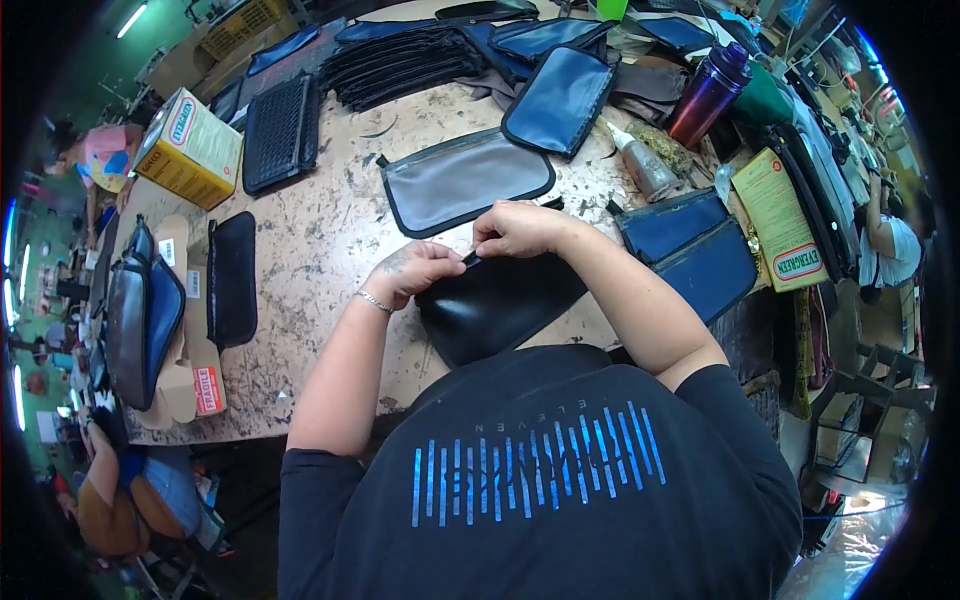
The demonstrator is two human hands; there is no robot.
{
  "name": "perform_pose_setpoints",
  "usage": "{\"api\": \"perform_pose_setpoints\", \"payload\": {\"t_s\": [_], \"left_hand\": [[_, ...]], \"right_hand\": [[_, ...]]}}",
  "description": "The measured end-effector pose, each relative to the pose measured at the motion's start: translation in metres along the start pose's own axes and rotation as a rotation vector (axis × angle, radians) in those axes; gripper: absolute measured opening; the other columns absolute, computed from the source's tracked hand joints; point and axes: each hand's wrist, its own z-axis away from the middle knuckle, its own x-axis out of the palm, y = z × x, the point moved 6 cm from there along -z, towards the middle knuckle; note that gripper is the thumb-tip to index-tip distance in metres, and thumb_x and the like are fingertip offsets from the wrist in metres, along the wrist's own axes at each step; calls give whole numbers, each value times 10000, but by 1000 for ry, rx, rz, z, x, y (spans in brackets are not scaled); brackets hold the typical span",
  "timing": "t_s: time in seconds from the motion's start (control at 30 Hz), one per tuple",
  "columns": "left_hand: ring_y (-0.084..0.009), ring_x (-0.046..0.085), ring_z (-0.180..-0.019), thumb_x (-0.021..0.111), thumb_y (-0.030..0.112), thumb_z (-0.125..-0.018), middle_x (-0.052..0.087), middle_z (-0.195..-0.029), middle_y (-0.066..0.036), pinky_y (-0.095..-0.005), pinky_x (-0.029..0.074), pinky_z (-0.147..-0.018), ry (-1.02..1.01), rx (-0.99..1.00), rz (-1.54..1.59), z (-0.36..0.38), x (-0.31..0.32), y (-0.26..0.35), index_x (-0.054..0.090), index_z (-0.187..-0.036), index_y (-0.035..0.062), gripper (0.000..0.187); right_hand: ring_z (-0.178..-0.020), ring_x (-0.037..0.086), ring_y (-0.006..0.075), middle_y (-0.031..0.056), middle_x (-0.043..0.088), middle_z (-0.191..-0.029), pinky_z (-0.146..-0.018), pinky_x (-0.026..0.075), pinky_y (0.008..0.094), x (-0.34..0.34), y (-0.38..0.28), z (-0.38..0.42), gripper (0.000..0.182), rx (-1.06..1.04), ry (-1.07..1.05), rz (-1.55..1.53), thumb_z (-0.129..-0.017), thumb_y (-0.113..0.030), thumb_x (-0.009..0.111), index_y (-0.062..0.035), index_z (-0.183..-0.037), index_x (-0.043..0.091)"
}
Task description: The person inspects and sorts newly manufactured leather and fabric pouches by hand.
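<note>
A glossy black pouch (495,310) lies at the table's front edge, close against my body. At its upper left edge, my left hand (418,270) pinches the rim between thumb and fingers. My right hand (515,232) is closed on the same rim, just to the right, with the fingertips of both hands nearly touching. A short dark strip of the rim shows between them. Just beyond my hands lies a grey pouch (465,180) with black edging, flat on the table.
On the worn table (330,260) are a blue pouch (560,100), a black pouch stack (400,65), a purple bottle (708,95), a glue bottle (645,165) and a yellow box (190,150). Blue pouches (690,245) lie right. People sit at far left and right.
</note>
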Motion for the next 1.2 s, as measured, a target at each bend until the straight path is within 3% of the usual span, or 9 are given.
{"api": "perform_pose_setpoints", "payload": {"t_s": [0.17, 0.3, 0.57, 0.73, 1.1, 1.2], "left_hand": [[-15, 412, -540, 599, 126, -753, 515, -664, 60, -156, 291, -457, 11, 221, -243, 7, 9, 10, 586, -837, 73, 100], [-12, 407, -543, 591, 117, -750, 508, -661, 59, -156, 282, -454, 0, 189, -226, 12, 11, 14, 575, -827, 72, 91], [-45, 420, -565, 527, 41, -659, 503, -633, 40, -187, 333, -512, 72, 264, -216, 5, 13, 12, 588, -768, 35, 125], [-38, 436, -580, 531, 34, -665, 517, -669, 43, -172, 327, -515, 40, 243, -192, 2, 13, 8, 573, -797, 65, 142], [-22, 436, -587, 576, 89, -732, 523, -685, 61, -165, 327, -497, 28, 109, -128, 10, 6, 5, 596, -841, 82, 111], [-29, 440, -615, 575, 99, -746, 529, -707, 53, -173, 347, -539, 22, 266, -205, 11, 7, 6, 590, -857, 58, 119]], "right_hand": [[-894, 513, 233, 56, 607, -817, -809, 357, 387, 2, -7, 5, 176, 29, 16, 123, -747, -262, 558, -114, -826, 609], [-952, 450, 230, 49, 582, -826, -859, 295, 405, 2, -14, 9, 169, -2, 14, 145, -768, -261, 561, -102, -818, 591], [-948, 451, 238, 53, 560, -869, -896, 273, 456, 9, -9, 13, 168, -46, 79, 196, -770, -245, 563, -97, -850, 573], [-948, 451, 239, 55, 555, -877, -900, 268, 473, 10, -16, 16, 169, -50, 114, 242, -772, -248, 563, -95, -844, 568], [-912, 456, 256, 72, 562, -829, -849, 305, 407, 11, -13, 14, 167, -80, 128, 156, -781, -245, 548, -85, -816, 576], [-913, 456, 255, 72, 564, -828, -846, 307, 403, 15, -11, 12, 163, -99, 141, 163, -778, -243, 549, -89, -822, 578]]}}
